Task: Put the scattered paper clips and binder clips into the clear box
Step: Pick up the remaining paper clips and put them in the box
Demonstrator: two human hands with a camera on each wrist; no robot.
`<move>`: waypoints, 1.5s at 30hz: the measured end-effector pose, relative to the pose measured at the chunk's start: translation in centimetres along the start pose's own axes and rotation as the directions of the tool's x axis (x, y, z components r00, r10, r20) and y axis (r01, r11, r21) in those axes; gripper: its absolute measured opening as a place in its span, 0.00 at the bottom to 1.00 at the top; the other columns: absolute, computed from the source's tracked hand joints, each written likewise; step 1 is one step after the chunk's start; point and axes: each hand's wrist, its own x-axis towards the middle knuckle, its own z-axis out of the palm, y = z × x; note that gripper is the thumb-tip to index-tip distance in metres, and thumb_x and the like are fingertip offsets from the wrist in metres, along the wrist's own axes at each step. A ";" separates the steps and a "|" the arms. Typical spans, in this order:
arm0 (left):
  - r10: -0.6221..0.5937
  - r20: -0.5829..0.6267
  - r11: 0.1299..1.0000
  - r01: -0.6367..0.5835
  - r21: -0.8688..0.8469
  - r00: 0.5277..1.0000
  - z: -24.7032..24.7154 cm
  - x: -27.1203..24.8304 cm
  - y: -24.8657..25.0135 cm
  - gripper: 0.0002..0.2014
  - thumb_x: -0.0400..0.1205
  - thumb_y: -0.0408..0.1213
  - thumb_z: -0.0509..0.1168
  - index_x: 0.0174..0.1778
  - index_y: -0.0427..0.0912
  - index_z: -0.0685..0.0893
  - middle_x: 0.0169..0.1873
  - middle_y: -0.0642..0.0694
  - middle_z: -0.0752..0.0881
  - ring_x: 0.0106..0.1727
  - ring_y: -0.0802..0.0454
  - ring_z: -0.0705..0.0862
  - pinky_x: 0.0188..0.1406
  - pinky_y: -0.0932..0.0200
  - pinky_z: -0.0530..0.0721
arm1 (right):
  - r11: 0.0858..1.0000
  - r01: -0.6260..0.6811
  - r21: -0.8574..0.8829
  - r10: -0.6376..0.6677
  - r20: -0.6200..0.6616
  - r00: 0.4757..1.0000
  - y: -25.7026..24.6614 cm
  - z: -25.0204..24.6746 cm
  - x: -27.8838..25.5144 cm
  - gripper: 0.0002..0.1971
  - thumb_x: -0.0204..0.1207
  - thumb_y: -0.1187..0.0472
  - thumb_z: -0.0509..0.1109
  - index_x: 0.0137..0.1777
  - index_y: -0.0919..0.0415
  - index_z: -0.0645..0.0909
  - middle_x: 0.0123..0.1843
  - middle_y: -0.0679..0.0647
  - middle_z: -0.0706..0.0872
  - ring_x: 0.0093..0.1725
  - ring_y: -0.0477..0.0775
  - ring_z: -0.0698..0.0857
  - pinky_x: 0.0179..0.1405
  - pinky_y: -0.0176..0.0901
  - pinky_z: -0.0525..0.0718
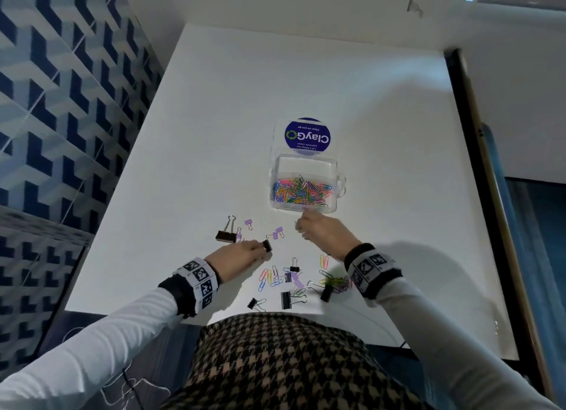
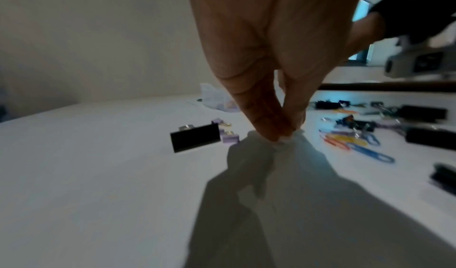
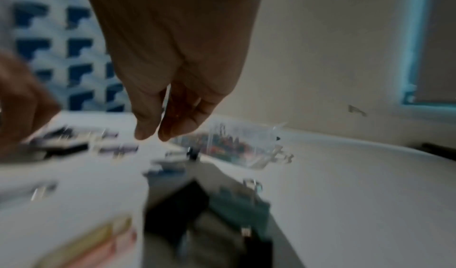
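a loose heap of paper clips and black binder clips lies on the white table nearest the person, between the two wrists and behind both grips. just ahead of that heap, the left hand makes a pinching grip on a small black binder clip, held at the fingertips low over the table. to the left of that grip and slightly beyond it sits a large black binder clip with small purple binder clips close by. the right hand reaches further forward, its fingers pointing down and loosely together; whether this grip holds anything cannot be told, as the wrist view is blurred. right in front of the right grip stands the clear box, open, with many coloured paper clips inside. beyond the box its lid stands up over a round blue sticker.
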 end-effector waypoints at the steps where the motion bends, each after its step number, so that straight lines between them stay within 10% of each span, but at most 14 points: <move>1: 0.015 0.036 0.999 -0.016 0.035 0.999 0.3 0.3 0.0 0.19 0.84 0.42 0.47 0.63 0.39 0.77 0.54 0.37 0.82 0.49 0.40 0.83 0.46 0.51 0.81 | 0.998 0.006 -0.058 -0.002 0.070 0.998 0.2 0.6 0.0 0.11 0.78 0.68 0.62 0.59 0.62 0.76 0.60 0.58 0.78 0.58 0.59 0.78 0.42 0.55 0.83; 11: 0.086 0.222 0.974 -0.129 0.185 0.971 0.4 2.0 1.2 0.22 0.81 0.27 0.55 0.72 0.46 0.66 0.61 0.39 0.73 0.58 0.42 0.78 0.44 0.50 0.79 | 0.991 -0.103 0.084 0.096 0.087 0.992 1.3 2.2 0.1 0.03 0.75 0.71 0.64 0.43 0.64 0.76 0.47 0.55 0.74 0.42 0.47 0.70 0.37 0.49 0.75; 17: 0.309 0.155 0.870 -0.345 0.351 0.938 1.2 2.3 1.3 0.11 0.80 0.48 0.52 0.49 0.47 0.74 0.41 0.54 0.74 0.40 0.60 0.73 0.38 0.57 0.78 | 0.975 -0.127 0.181 0.119 0.055 0.991 1.7 1.3 -0.8 0.08 0.74 0.71 0.65 0.51 0.59 0.77 0.55 0.53 0.77 0.46 0.46 0.77 0.39 0.42 0.77; 23: 0.364 0.148 0.838 -0.392 0.379 0.920 2.0 1.2 0.5 0.11 0.68 0.32 0.72 0.46 0.43 0.83 0.42 0.45 0.85 0.43 0.49 0.84 0.22 0.62 0.85 | 0.971 0.219 -0.099 -0.183 0.285 0.941 2.7 1.2 -3.4 0.12 0.72 0.69 0.68 0.55 0.60 0.78 0.55 0.58 0.79 0.58 0.56 0.72 0.41 0.52 0.79; 29: 0.189 0.182 0.961 -0.220 0.168 0.965 2.0 0.7 0.6 0.10 0.80 0.27 0.56 0.56 0.35 0.75 0.55 0.36 0.77 0.58 0.41 0.75 0.44 0.46 0.81 | 0.958 0.258 -0.122 -0.243 0.122 0.962 3.9 2.4 -4.5 0.06 0.73 0.67 0.67 0.37 0.60 0.74 0.40 0.57 0.80 0.45 0.51 0.67 0.29 0.49 0.75; 34: 0.069 0.196 0.997 -0.074 0.018 0.978 1.7 1.1 0.4 0.06 0.77 0.28 0.58 0.48 0.33 0.75 0.49 0.37 0.78 0.50 0.42 0.77 0.43 0.58 0.72 | 0.961 0.254 -0.109 -0.245 0.093 0.965 3.6 2.5 -4.6 0.08 0.73 0.72 0.64 0.35 0.61 0.74 0.34 0.56 0.79 0.41 0.50 0.67 0.31 0.43 0.65; 37: 0.029 0.237 0.999 -0.020 -0.042 0.971 1.6 1.3 0.3 0.04 0.74 0.26 0.61 0.42 0.32 0.77 0.43 0.38 0.78 0.42 0.44 0.75 0.40 0.60 0.69 | 0.989 0.004 0.149 -0.022 0.121 0.992 3.1 1.9 -4.3 0.04 0.76 0.67 0.64 0.44 0.60 0.79 0.39 0.50 0.79 0.45 0.49 0.74 0.39 0.39 0.69; 41: -0.035 0.209 0.949 0.099 -0.300 0.977 1.2 2.1 -0.2 0.14 0.78 0.24 0.58 0.30 0.44 0.76 0.28 0.50 0.74 0.29 0.56 0.74 0.33 0.62 0.70 | 0.513 -0.251 0.821 0.438 0.002 0.899 3.1 0.1 -3.1 0.06 0.72 0.73 0.69 0.44 0.64 0.85 0.38 0.58 0.86 0.37 0.50 0.84 0.43 0.38 0.83; 45: -0.122 0.117 0.897 0.160 -0.412 0.986 -2.7 3.5 0.1 0.07 0.79 0.25 0.61 0.37 0.39 0.78 0.32 0.48 0.80 0.34 0.66 0.78 0.39 0.77 0.74 | 0.138 -0.188 0.972 0.572 0.077 0.817 3.8 -2.2 -0.9 0.07 0.74 0.75 0.67 0.52 0.73 0.80 0.39 0.64 0.86 0.32 0.50 0.89 0.39 0.38 0.89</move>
